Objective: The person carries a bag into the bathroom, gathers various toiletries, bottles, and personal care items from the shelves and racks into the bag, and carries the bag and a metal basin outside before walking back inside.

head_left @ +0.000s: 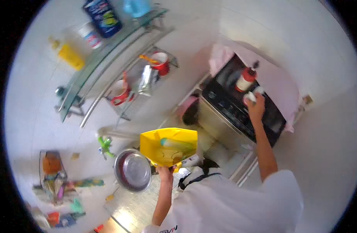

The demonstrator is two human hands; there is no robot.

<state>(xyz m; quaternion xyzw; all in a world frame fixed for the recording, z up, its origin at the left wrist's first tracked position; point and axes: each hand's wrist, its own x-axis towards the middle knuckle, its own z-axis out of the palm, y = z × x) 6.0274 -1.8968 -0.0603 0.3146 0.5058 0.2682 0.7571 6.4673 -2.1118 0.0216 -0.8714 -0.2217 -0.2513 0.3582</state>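
My left hand is closed on the near edge of a yellow open-topped box. Inside the box lies a pale green and clear bottle or tube, among smaller things too blurred to name. On the right, my right hand is above the black top panel of a washing machine. Its fingers are around a small white object, whose kind the blur hides. Just beyond it, a red pump bottle with a pale label and dark pump stands on the panel.
A pink cloth lies along the machine's back. A glass shelf on the left wall bears several bottles; below it, red mugs sit in a rack. A metal basin is left of the box, near a green tap.
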